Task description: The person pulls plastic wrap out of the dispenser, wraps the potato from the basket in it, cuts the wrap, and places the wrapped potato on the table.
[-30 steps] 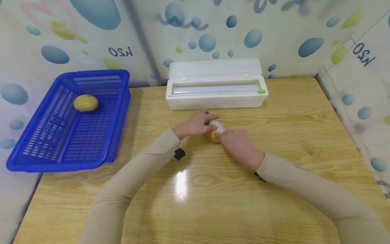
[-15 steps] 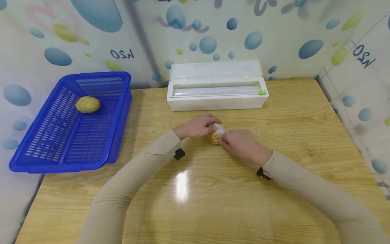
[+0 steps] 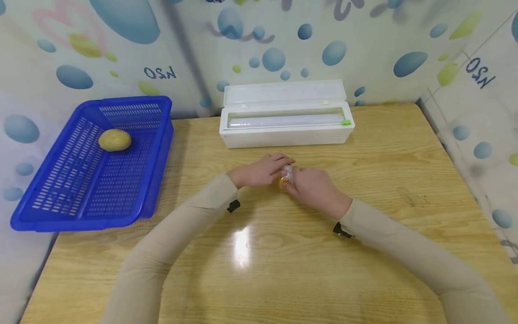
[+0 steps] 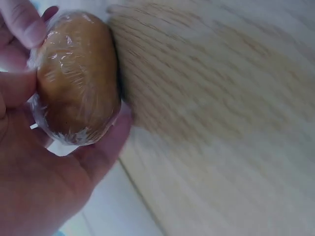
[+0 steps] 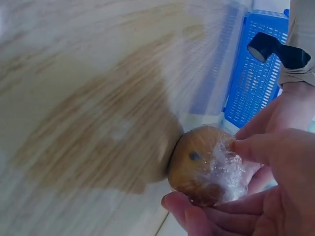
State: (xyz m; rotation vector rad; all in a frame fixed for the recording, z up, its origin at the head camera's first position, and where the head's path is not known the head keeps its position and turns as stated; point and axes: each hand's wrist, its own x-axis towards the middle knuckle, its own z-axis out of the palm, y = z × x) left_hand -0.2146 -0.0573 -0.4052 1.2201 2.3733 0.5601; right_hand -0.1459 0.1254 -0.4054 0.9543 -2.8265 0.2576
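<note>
A potato (image 4: pixel 78 73) wrapped in clear cling film (image 5: pixel 226 172) lies on the wooden table, held between both hands. My left hand (image 3: pixel 262 171) holds it from the left; in the left wrist view its thumb and fingers curve round the wrapped potato. From the right, my right hand (image 3: pixel 317 189) grips the potato's other side, with thumb and fingers on the bunched film in the right wrist view. A dark spot shows through the film there. In the head view the hands cover most of the potato.
Behind the hands stands a white cling film box (image 3: pixel 287 137), lid up, with a film roll (image 3: pixel 283 120) and a green slider (image 3: pixel 346 122). A blue basket (image 3: pixel 158 166) at the left holds an unwrapped potato (image 3: pixel 115 140). A patterned wall (image 3: pixel 259 45) rises behind the table (image 3: pixel 283 270).
My right hand has shifted slightly left and up, and its thumb now lies over the wrapped potato. My left hand stays at the potato's left side, its fingers drawn closer to the right hand.
</note>
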